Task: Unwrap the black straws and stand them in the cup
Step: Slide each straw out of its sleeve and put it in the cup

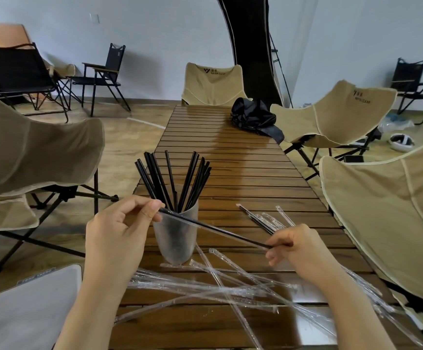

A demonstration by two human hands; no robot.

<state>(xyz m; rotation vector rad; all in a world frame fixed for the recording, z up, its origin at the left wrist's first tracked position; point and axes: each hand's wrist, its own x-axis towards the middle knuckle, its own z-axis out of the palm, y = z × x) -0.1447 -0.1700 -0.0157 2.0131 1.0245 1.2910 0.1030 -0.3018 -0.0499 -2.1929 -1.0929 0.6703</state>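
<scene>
From my remote seat I see the left hand point(119, 228) pinching one end of a long thin black plastic straw point(215, 229) between the thumb and the curled fingers. The right hand point(298, 251) pinches the other end with its fingertips, so both hands are closed on the same straw. The straw is in the air and slants across the front of the frosted translucent plastic cup point(172, 246), with its left end higher. I cannot tell whether a clear film is on it.

The cup stands upright on the brown slatted wooden table point(230, 160), between the two hands. Many unwrapped black straws point(180, 178) stand in it and fan out above the rim. A small bundle of wrapped black straws point(263, 221) lies on the table just behind the right hand. Empty clear plastic wrappers point(218, 286) lie crossed over each other on the near part of the table, in front of the cup.

At the far end of the table lies a crumpled black fabric bag point(253, 117). Beige folding camp chairs point(213, 84) stand around the table.
</scene>
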